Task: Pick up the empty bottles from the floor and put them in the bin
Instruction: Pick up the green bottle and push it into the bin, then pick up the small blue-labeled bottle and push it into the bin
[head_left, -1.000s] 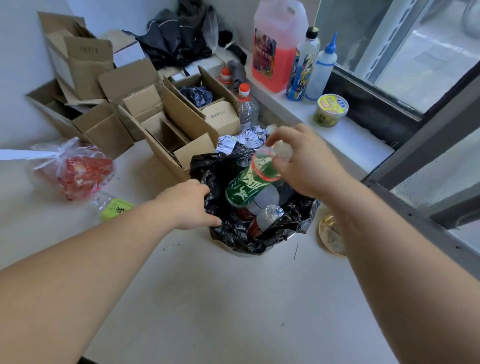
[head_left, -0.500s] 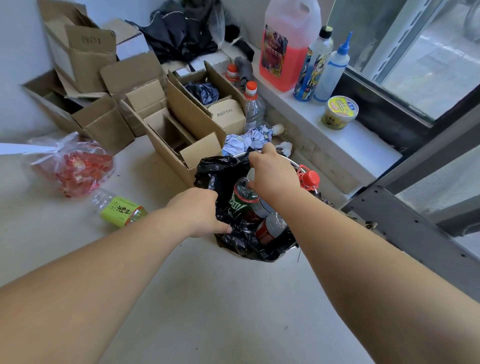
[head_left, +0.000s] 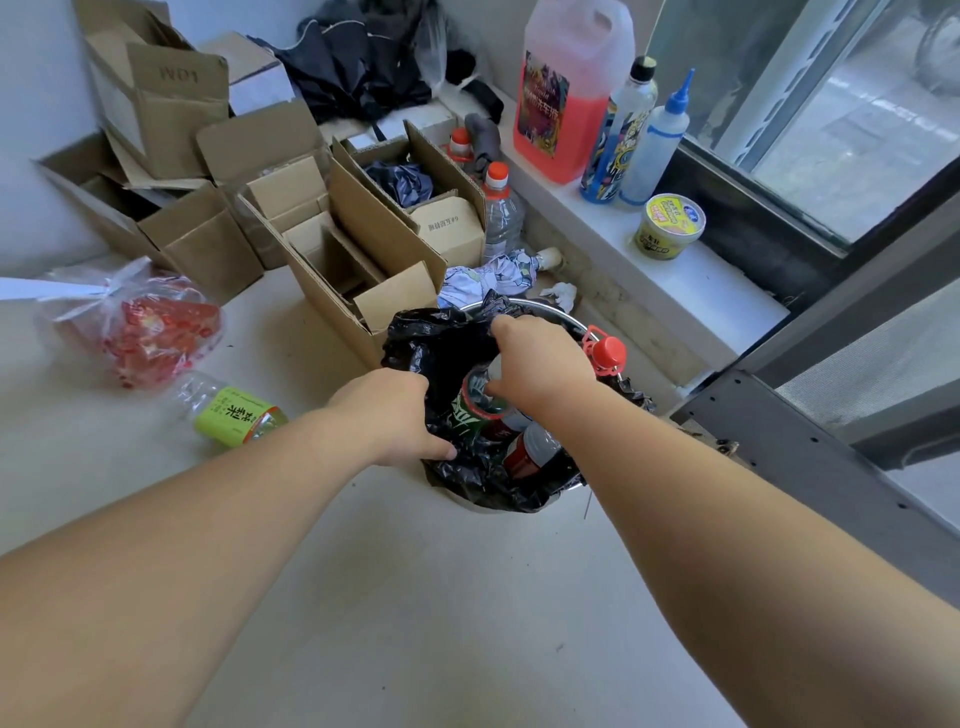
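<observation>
A round metal bin (head_left: 563, 318) lined with a black bag (head_left: 441, 345) stands on the floor at the middle. My right hand (head_left: 537, 358) is down over its mouth, closed on the top of a green-labelled bottle (head_left: 470, 408) that stands inside the bag. My left hand (head_left: 395, 415) grips the bag's near-left edge. A red-labelled bottle (head_left: 530, 449) lies in the bin, and a red-capped bottle (head_left: 605, 353) sticks up at its right rim. An empty bottle with a yellow-green label (head_left: 234, 410) lies on the floor to the left.
Open cardboard boxes (head_left: 337, 249) crowd the floor behind the bin. A clear bag of red items (head_left: 145, 327) lies at left. Two red-capped water bottles (head_left: 498, 208) stand by the wall. On the window ledge are a pink jug (head_left: 566, 88), spray bottles and a yellow tub (head_left: 670, 226).
My right hand has lowered the green-labelled bottle from above the bin down into the black bag. My left hand has stayed on the bag's edge.
</observation>
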